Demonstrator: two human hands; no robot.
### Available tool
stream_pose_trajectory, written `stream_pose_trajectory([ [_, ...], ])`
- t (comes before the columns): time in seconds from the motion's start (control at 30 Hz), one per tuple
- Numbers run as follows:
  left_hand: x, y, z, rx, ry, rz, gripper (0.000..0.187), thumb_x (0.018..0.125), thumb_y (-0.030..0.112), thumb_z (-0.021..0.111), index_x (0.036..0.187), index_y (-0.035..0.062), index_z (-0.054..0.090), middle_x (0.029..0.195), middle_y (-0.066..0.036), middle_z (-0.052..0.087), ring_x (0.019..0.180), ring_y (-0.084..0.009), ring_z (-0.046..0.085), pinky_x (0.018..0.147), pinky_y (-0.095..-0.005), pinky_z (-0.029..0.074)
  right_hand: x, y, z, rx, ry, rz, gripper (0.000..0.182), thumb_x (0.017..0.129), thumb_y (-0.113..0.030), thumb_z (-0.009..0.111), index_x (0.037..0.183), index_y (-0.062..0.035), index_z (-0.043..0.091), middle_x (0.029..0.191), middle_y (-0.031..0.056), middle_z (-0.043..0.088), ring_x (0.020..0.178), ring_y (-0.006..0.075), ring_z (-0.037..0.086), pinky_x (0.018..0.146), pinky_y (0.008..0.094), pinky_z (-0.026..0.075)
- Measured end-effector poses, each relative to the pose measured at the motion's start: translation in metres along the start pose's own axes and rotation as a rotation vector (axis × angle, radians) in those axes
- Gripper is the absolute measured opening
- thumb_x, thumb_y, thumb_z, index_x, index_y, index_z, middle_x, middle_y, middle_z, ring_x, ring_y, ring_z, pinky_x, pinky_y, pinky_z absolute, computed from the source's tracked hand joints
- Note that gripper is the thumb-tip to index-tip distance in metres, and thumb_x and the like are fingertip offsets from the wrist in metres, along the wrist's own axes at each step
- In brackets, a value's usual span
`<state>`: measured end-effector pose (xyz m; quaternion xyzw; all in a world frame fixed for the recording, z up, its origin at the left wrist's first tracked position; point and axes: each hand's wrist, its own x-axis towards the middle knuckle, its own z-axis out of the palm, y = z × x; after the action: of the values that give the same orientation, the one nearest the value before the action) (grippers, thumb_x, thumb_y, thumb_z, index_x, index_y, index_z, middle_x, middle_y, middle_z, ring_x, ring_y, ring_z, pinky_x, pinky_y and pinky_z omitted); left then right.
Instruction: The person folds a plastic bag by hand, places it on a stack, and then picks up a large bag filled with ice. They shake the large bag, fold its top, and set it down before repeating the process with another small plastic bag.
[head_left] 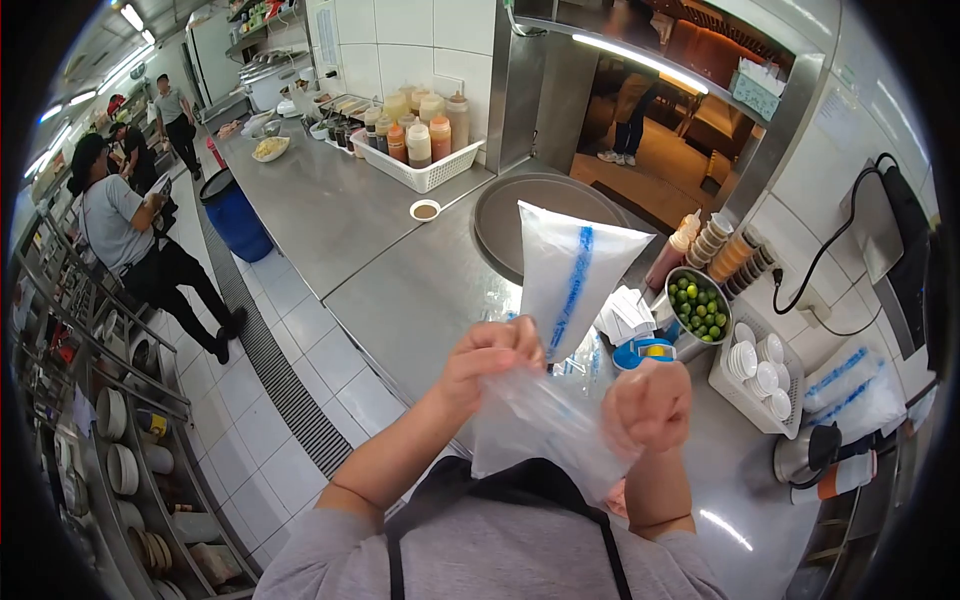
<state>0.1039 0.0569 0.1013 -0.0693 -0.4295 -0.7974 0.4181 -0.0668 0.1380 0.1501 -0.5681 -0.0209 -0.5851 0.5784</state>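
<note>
A clear plastic bag (535, 430) stretches between my two hands, close to my chest. My left hand (493, 360) is closed on its upper edge, fingers pinched. On the other side, my right hand (650, 408) is curled and slightly blurred, closed at the bag's right part. Just beyond my hands a white plastic pack with a blue stripe (572, 280) stands up over the steel counter (400, 310). A blue tape dispenser (642, 353) lies near my right hand, beside white paper slips (626, 316).
A round brown tray (492, 232) lies behind the pack. Rightward are a bowl of green limes (698, 308), a basket of white cups (716, 380) and a metal pitcher (790, 460). Sauce bottles fill a white basket (428, 178). Several people stand at the left, one in a grey shirt (112, 215).
</note>
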Motion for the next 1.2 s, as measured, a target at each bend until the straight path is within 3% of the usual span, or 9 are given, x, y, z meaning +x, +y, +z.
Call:
stream_pose_trajectory([
  [0.13,-0.006,0.029,0.007,-0.005,-0.173,0.136,0.025,0.079,0.009,0.056,0.056,0.0043,0.045,0.063,-0.006,0.049,0.058,-0.0153,0.045,0.055,-0.0259,0.036,-0.002,0.002,-0.005,-0.462,0.505,0.377,0.003,0.076,0.005,0.056,0.079,0.0031,0.057,0.065,0.0036,0.054,0.054,0.0072,0.05,0.048,0.0215,0.043],
  [0.3,0.001,0.031,0.007,0.556,-0.191,0.121,0.025,0.078,0.013,0.055,0.057,0.0028,0.048,0.057,-0.005,0.048,0.049,-0.0138,0.044,0.048,-0.0272,0.034,-0.04,-0.013,-0.044,-0.55,0.12,0.681,0.007,0.079,0.002,0.055,0.086,0.0022,0.057,0.079,0.0032,0.057,0.061,0.007,0.053,0.057,0.0191,0.043],
  [0.47,0.025,0.049,0.019,1.066,-0.147,-0.033,0.013,0.079,0.007,0.059,0.069,-0.0002,0.059,0.062,-0.003,0.053,0.055,-0.008,0.052,0.051,-0.0214,0.041,-0.028,-0.045,-0.058,-0.702,0.218,0.368,0.008,0.082,-0.008,0.055,0.078,-0.0009,0.055,0.071,0.0012,0.055,0.069,0.0082,0.053,0.063,0.0213,0.042],
  [0.67,0.095,0.049,0.015,1.377,0.38,0.274,0.009,0.078,0.01,0.061,0.076,0.0007,0.063,0.071,-0.006,0.056,0.052,-0.0104,0.055,0.046,-0.0194,0.041,0.055,-0.061,-0.064,-0.972,0.577,0.329,0.012,0.082,-0.011,0.054,0.077,-0.0005,0.054,0.063,0.0014,0.053,0.053,0.0074,0.049,0.048,0.0209,0.039],
  [0.77,0.122,0.045,-0.024,1.735,0.339,0.443,0.013,0.079,0.014,0.06,0.076,0.0018,0.064,0.078,-0.008,0.058,0.055,-0.012,0.057,0.046,-0.022,0.044,0.088,-0.068,-0.077,-1.265,0.717,0.52,0.011,0.084,-0.013,0.053,0.08,-0.0029,0.057,0.062,-0.0013,0.052,0.051,0.0045,0.047,0.043,0.0181,0.037],
  [0.8,0.126,0.049,-0.03,1.731,0.339,0.443,0.013,0.079,0.014,0.06,0.076,0.0018,0.064,0.078,-0.008,0.058,0.055,-0.012,0.057,0.046,-0.022,0.044,0.087,-0.065,-0.102,-1.134,0.671,0.604,0.012,0.085,-0.013,0.053,0.082,-0.0026,0.058,0.064,-0.0002,0.054,0.053,0.0055,0.049,0.043,0.0186,0.039],
  [0.87,0.131,0.054,-0.041,0.982,0.444,-0.307,0.018,0.081,0.018,0.06,0.083,0.0003,0.062,0.084,-0.01,0.059,0.062,-0.0151,0.059,0.051,-0.0274,0.048,0.078,-0.052,-0.135,-1.004,0.624,0.689,0.013,0.085,-0.014,0.053,0.084,-0.0023,0.058,0.066,0.0009,0.056,0.054,0.0065,0.052,0.044,0.0191,0.041],
  [0.97,0.124,0.046,-0.05,0.43,0.494,-0.34,0.02,0.082,0.017,0.058,0.088,-0.0024,0.057,0.083,-0.011,0.06,0.067,-0.0173,0.06,0.056,-0.0314,0.051,0.069,-0.035,-0.119,-0.326,0.813,0.585,0.01,0.086,-0.011,0.049,0.086,-0.003,0.055,0.073,0.0028,0.058,0.057,0.008,0.055,0.047,0.0211,0.047],
  [1.2,0.135,0.041,-0.086,-0.005,0.365,-0.579,0.018,0.087,0.014,0.046,0.091,-0.0021,0.055,0.082,-0.012,0.06,0.072,-0.0204,0.062,0.064,-0.0373,0.055,0.054,-0.018,-0.148,-0.206,0.738,0.612,0.013,0.086,-0.009,0.046,0.09,-0.0002,0.055,0.081,0.008,0.061,0.067,0.0139,0.062,0.057,0.026,0.053],
])
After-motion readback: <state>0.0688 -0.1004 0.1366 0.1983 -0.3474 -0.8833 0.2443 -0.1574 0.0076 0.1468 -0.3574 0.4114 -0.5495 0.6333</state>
